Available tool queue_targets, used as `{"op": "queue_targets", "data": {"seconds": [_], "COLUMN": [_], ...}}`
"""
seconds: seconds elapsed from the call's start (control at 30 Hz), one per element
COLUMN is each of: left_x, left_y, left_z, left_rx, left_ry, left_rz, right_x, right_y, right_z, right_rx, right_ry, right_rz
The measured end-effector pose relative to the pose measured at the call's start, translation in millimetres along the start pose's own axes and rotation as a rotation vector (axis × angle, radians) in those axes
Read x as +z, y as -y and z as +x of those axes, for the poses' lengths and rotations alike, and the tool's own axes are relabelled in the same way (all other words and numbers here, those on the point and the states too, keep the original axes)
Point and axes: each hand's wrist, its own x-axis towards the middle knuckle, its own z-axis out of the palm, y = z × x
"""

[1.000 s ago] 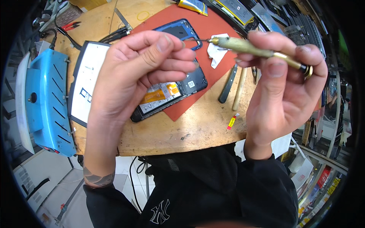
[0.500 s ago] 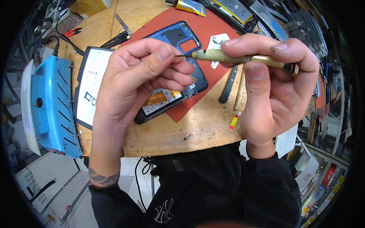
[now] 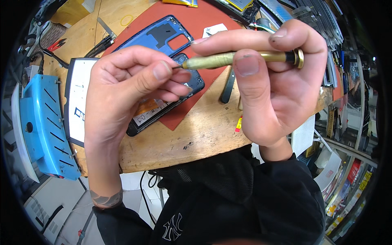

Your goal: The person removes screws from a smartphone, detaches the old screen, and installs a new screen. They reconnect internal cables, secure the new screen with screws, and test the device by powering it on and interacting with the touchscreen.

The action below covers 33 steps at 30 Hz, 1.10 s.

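My right hand (image 3: 281, 77) holds a slim precision screwdriver (image 3: 210, 61) with a brass-coloured handle, level above the bench. Its thumb lies across the handle, and the round end cap sits by the curled fingers. My left hand (image 3: 118, 87) pinches the thin shaft at the tip between thumb and forefinger; whether a small piece sits there, I cannot make out. Below the hands, an opened phone (image 3: 143, 117) with its battery showing rests on a red mat (image 3: 179, 112), partly hidden by my left hand. Its blue back cover (image 3: 141, 41) lies beyond.
A blue slotted box (image 3: 47, 122) stands at the left beside a white dark-edged board (image 3: 77, 94). Black cables (image 3: 98, 47) and red-handled pliers (image 3: 56, 45) lie farther back. A dark-handled tool (image 3: 227, 89) and a small red-yellow piece (image 3: 239, 123) lie beneath my right hand.
The view has shifted, so the bench things appear farther left. My right thumb has moved up across the screwdriver handle. Both hands still hold the screwdriver.
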Motion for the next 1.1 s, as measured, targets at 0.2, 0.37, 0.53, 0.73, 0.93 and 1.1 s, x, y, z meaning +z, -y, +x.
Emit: {"op": "queue_targets", "data": {"seconds": [0.2,0.37,0.53,0.73,0.93,1.1], "left_x": [3,0,-8,-10,-17,-21], "left_y": [1,5,2,3,4,-6], "left_z": [4,8,8,7,7,5], "left_rx": [0.006,0.079,0.024,0.039,0.045,0.152], "left_ry": [0.06,-0.046,-0.086,-0.122,-0.055,-0.122], "left_rz": [-0.23,-0.176,-0.111,-0.256,-0.457,-0.277], "right_x": [-23,-23,-21,-17,-20,-27], "right_y": [-1,-23,-29,-33,-14,-2], "right_z": [-20,-37,-42,-39,-28,-10], "right_rx": [0.041,0.035,0.048,-0.017,0.051,0.019], "right_ry": [-0.198,0.007,0.048,0.102,0.343,0.493], "right_rz": [0.003,-0.311,-0.356,-0.346,-0.438,-0.471]}}
